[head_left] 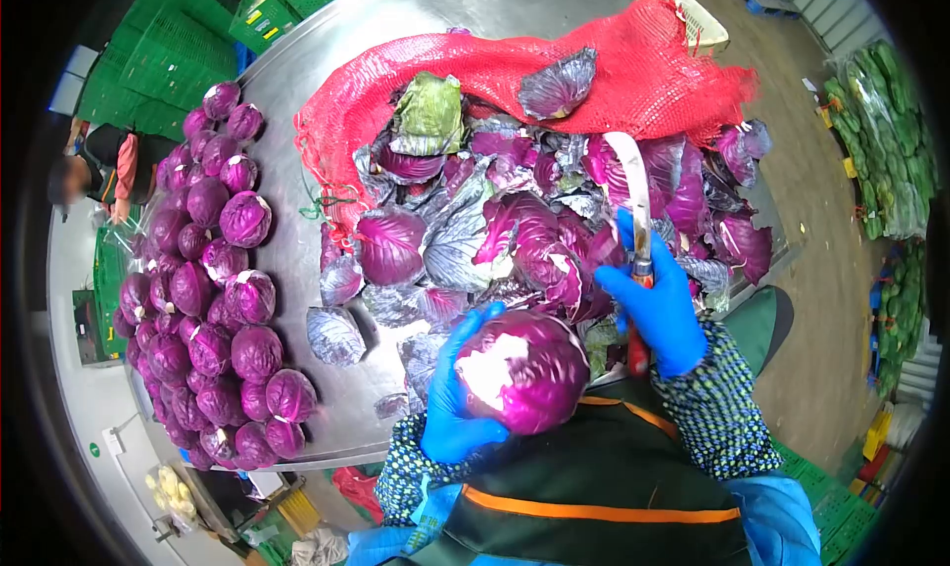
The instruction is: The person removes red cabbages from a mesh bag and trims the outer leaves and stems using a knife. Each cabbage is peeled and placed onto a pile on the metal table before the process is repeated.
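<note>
My left hand [453,393], in a blue glove, holds a round red cabbage [529,373] close to my apron; a pale cut patch shows on its left side. To the right, my right hand [658,304], gloved too, grips the red handle of a knife [633,185]. The curved blade points up and away from me, over a heap of loose purple leaves [524,239] on the metal table [297,180]. Behind the leaves lies a red mesh sack [445,56], with one dark leaf [559,83] on it.
Many whole cabbages [208,348] are piled at the table's left side. A person [114,165] stands beyond them, near green crates [163,56]. A cream crate [683,7] is at the far edge. Bagged green vegetables [881,141] stand on the right.
</note>
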`<state>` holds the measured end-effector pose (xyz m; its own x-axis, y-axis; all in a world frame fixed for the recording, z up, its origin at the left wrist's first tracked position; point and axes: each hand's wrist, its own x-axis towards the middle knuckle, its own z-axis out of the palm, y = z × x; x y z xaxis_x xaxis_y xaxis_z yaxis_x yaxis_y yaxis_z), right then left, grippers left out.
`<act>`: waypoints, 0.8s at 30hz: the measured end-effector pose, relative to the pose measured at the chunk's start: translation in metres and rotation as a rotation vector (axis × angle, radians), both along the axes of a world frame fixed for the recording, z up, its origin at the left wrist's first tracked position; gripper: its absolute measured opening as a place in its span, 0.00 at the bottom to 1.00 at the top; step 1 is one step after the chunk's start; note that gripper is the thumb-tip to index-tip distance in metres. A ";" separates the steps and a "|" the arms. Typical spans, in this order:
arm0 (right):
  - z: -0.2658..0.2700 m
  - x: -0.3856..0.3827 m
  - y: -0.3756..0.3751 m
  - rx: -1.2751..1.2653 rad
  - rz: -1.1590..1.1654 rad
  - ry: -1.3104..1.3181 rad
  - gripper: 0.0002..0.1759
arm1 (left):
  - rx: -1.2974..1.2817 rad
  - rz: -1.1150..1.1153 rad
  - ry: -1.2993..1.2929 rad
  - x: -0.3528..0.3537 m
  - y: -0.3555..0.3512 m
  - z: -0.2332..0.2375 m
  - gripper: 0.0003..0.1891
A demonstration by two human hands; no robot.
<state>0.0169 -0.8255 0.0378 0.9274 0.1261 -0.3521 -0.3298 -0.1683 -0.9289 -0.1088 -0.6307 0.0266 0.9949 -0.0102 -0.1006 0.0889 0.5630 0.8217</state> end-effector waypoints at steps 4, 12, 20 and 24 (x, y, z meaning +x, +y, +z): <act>0.052 -0.015 0.002 0.255 0.438 0.397 0.29 | 0.080 0.036 0.043 0.019 -0.012 0.032 0.56; 0.030 -0.017 -0.008 -0.296 0.646 -0.731 0.27 | 0.541 0.198 0.069 0.012 -0.016 0.027 0.50; 0.020 -0.019 0.004 -0.347 0.725 -0.645 0.27 | 0.437 0.184 0.204 0.010 -0.019 0.033 0.50; 0.023 -0.012 0.005 -0.114 0.389 -0.370 0.24 | 0.800 0.140 0.108 0.003 -0.016 0.022 0.52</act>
<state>0.0044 -0.8204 0.0604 0.8845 0.4646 -0.0428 0.1221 -0.3189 -0.9399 -0.1060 -0.6464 0.0490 0.9660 0.2288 -0.1201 0.1629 -0.1783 0.9704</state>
